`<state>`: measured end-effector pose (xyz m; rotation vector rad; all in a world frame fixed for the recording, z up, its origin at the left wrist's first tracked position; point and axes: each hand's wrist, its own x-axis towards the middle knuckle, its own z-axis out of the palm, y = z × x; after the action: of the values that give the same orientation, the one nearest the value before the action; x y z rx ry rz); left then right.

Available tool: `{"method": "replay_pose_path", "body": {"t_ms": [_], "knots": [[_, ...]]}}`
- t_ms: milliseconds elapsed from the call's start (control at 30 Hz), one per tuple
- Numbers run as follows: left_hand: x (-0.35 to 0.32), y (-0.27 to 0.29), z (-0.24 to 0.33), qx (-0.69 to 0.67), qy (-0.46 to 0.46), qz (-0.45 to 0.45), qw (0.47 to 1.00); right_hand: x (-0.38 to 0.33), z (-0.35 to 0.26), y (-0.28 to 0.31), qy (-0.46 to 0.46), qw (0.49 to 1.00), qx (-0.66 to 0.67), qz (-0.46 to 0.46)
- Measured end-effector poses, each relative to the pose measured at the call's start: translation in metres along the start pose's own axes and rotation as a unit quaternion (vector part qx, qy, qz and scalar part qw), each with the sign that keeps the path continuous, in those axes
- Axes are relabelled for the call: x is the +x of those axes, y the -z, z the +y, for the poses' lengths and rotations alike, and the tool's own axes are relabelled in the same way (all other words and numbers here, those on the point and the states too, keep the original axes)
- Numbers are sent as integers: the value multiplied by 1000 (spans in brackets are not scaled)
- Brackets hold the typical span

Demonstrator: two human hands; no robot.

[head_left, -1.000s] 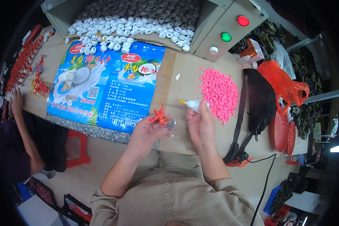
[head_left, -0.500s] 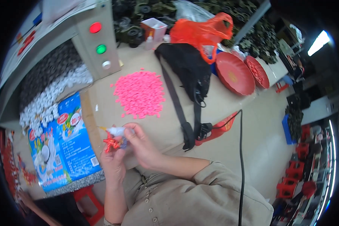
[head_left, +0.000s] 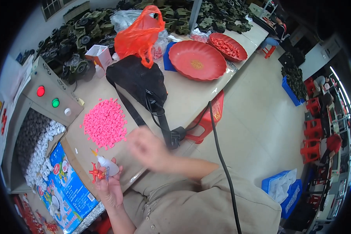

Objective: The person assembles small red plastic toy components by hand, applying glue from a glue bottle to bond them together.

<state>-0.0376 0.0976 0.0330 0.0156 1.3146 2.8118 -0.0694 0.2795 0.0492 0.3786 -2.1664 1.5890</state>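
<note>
A small red toy figure (head_left: 96,173) and a white squeeze bottle (head_left: 109,166) with a thin yellow nozzle are held together in my left hand (head_left: 111,188), at the table's near edge. The bottle leans, nozzle up and to the left. Apart from both, my right hand (head_left: 146,150) is smeared by motion over the table, so its fingers cannot be made out. Close to it on the far left lies a loose pile of small pink pieces (head_left: 105,124). Beyond the right hand is a black bag (head_left: 138,78) whose strap hangs toward the edge.
A grey machine (head_left: 46,87) with coloured buttons stands left, black and white rings (head_left: 52,142) inside its opening. Red bowls (head_left: 197,58), an orange plastic bag (head_left: 138,37) and green toy vehicles (head_left: 76,35) fill the back. A black cable (head_left: 222,156) hangs on the right.
My right hand has come off the bottle and swung right; the bottle now rests in my left hand beside the figure. The whole view has turned, shifting the table's things leftward.
</note>
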Motion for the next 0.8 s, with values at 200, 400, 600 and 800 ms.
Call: {"method": "replay_pose_path", "body": {"t_ms": [200, 400, 600, 800], "knots": [[-4, -3, -5, 3, 38, -5, 999, 68, 104, 101, -121, 918, -330, 183], [-18, -20, -23, 26, 113, -48, 992, 100, 123, 90, -236, 892, -385, -9], [-43, -4, -26, -27, 163, -55, 985, 106, 112, 97, -259, 863, -424, -91], [-80, 20, -11, -41, 116, -21, 992, 103, 116, 99, -289, 878, -381, -34]]}}
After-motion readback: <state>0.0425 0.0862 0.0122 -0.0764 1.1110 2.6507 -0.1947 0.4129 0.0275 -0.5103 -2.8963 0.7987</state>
